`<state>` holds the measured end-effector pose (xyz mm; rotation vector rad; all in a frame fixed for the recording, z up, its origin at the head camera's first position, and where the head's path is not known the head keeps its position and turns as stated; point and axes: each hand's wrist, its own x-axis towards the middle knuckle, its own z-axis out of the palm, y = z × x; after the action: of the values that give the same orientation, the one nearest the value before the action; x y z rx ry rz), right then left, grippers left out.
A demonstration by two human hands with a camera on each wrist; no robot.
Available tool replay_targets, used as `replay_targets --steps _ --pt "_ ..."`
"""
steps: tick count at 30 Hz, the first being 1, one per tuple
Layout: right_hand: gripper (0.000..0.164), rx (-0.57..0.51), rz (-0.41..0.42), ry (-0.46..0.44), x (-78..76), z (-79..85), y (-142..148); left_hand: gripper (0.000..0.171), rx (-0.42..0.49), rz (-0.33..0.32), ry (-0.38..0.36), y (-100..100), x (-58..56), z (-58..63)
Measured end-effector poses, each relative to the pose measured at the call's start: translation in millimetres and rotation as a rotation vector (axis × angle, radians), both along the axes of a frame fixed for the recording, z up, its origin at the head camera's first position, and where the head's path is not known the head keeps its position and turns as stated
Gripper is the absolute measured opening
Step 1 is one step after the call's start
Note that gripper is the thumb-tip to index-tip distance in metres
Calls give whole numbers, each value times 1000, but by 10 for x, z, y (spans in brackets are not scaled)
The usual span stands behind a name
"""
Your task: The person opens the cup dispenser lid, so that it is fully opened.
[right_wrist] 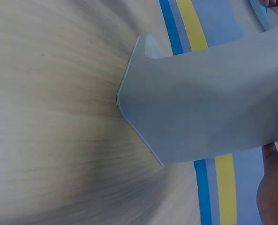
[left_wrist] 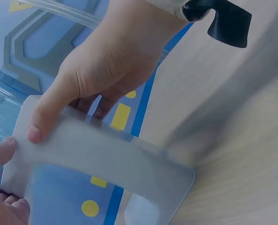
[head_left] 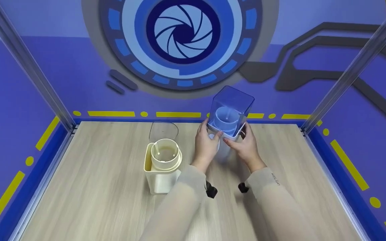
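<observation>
Both hands grip a white box-shaped container with a clear tinted cover (head_left: pixel 235 95) on top. Through the cover shows a round blue cup (head_left: pixel 226 122). My left hand (head_left: pixel 206 144) holds its left side and my right hand (head_left: pixel 245 147) its right, both thumbs at the near face below the cover. The container's smooth white body (left_wrist: pixel 106 145) slants down in the left wrist view, its lower end near the tabletop. To the left on the table stands a similar cream container (head_left: pixel 161 182), uncovered, with a round cream cup (head_left: pixel 165 163) at its top.
A loose clear lid (head_left: pixel 164 130) lies behind the cream container. The wooden table (head_left: pixel 95 187) is enclosed by blue printed walls (head_left: pixel 52 67) at the back and sides, with metal posts (head_left: pixel 347 67) at the back corners.
</observation>
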<state>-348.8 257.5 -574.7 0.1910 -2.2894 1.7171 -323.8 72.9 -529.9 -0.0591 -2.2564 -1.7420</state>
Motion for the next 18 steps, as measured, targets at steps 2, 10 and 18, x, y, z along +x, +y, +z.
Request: replay_targets --steps 2,10,18 --pt "113 8 -8 -3 4 1 7 74 2 -1 -6 11 1 0" --pt "111 -23 -12 -2 138 -73 -37 75 38 1 -8 -20 148 -52" --pt "111 -62 -18 24 362 -124 -71 72 88 -14 57 -62 371 -118"
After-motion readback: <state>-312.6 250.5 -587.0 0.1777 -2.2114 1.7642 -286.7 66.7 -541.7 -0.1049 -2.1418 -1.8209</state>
